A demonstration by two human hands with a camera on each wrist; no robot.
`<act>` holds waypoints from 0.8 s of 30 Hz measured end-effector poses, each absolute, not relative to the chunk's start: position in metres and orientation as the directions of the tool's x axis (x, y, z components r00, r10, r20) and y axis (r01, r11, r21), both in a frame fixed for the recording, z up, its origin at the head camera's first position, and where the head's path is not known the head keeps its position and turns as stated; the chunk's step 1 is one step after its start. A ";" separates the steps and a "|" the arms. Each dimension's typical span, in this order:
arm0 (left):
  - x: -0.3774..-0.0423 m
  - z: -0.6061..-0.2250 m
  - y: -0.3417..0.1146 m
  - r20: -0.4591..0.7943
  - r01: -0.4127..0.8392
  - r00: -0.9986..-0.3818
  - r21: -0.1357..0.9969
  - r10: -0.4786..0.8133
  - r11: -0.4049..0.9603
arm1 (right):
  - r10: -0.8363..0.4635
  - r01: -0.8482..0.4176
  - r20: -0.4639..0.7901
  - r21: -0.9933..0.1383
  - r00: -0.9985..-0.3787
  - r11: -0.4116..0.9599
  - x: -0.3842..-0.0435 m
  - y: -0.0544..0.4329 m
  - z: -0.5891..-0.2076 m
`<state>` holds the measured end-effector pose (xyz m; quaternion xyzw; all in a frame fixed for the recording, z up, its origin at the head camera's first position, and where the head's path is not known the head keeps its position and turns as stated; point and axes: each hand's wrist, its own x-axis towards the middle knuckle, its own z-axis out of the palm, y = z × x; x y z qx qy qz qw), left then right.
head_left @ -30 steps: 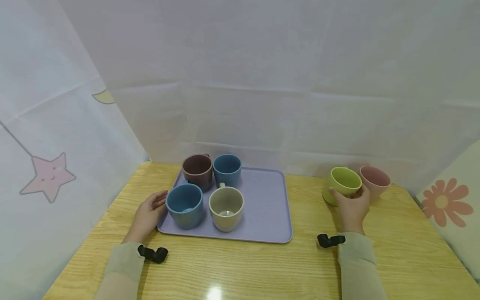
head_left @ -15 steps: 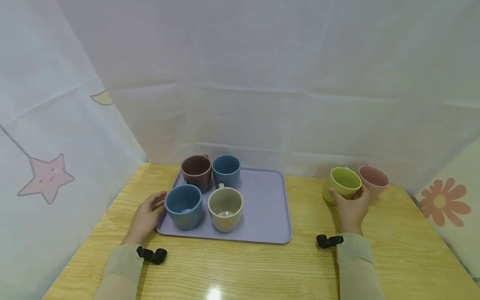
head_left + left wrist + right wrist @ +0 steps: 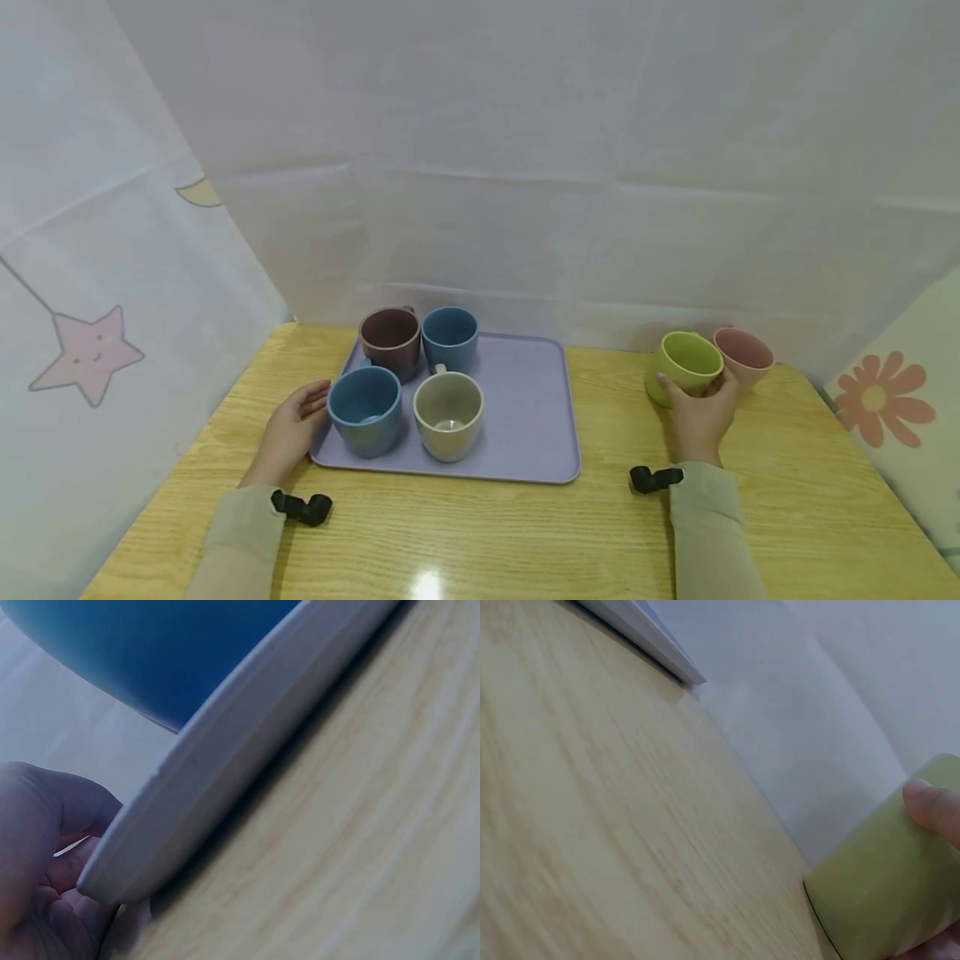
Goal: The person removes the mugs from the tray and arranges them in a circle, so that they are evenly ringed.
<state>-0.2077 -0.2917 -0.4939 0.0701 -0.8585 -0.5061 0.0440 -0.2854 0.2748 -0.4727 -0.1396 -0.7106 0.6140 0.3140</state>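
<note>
My left hand [image 3: 288, 429] is at the left edge of a lilac tray [image 3: 525, 417]. In the left wrist view, curled fingers [image 3: 67, 915] meet the tray's rim near its corner; their tips are partly hidden. On the tray, a blue mug [image 3: 365, 408] stands nearest this hand, with a cream mug [image 3: 448, 417] to its right. Behind them are a brown mug [image 3: 390, 342] and another blue mug [image 3: 450, 337]. My right hand [image 3: 701, 417] grips a lime-green mug [image 3: 686, 362], thumb on its near left side and fingers round its right. The mug stands upright on the table.
A pink mug [image 3: 742, 358] sits tilted-looking just right of the green one, partly behind my right hand. The wooden table [image 3: 480, 542] ends at a white cloth backdrop [image 3: 480, 208]. Bare tray surface shows right of the mugs.
The whole view shifts slightly to the left. Both hands and all the mugs stay in the same places relative to the table.
</note>
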 end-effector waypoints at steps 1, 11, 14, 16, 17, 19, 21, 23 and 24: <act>-0.208 -0.494 -0.291 0.003 -0.077 -0.986 0.875 -0.165 0.478 | 0.583 -0.191 0.280 -0.959 -0.763 0.210 -0.285 0.275 -0.473; -0.208 -0.494 -0.290 0.010 -0.069 -0.987 0.870 -0.158 0.489 | 0.575 -0.199 0.303 -0.951 -0.760 0.238 -0.285 0.278 -0.475; -0.208 -0.493 -0.291 0.010 -0.069 -0.988 0.869 -0.156 0.489 | 0.572 -0.218 0.327 -0.943 -0.752 0.253 -0.287 0.276 -0.475; -0.207 -0.493 -0.291 0.008 -0.071 -0.987 0.871 -0.158 0.486 | 0.572 -0.225 0.344 -0.936 -0.745 0.270 -0.287 0.275 -0.475; -0.208 -0.493 -0.291 0.006 -0.074 -0.987 0.872 -0.162 0.485 | 0.574 -0.219 0.350 -0.933 -0.741 0.285 -0.287 0.275 -0.475; -0.208 -0.493 -0.291 0.006 -0.078 -0.986 0.869 -0.168 0.489 | 0.577 -0.210 0.357 -0.928 -0.735 0.307 -0.287 0.274 -0.474; -0.208 -0.493 -0.291 0.007 -0.079 -0.985 0.869 -0.172 0.489 | 0.579 -0.199 0.361 -0.925 -0.731 0.325 -0.287 0.273 -0.473; -0.209 -0.493 -0.291 0.009 -0.078 -0.985 0.868 -0.173 0.490 | 0.581 -0.197 0.364 -0.923 -0.728 0.331 -0.287 0.273 -0.472; -0.209 -0.493 -0.291 0.011 -0.076 -0.985 0.868 -0.171 0.491 | 0.579 -0.219 0.370 -0.923 -0.727 0.315 -0.287 0.272 -0.471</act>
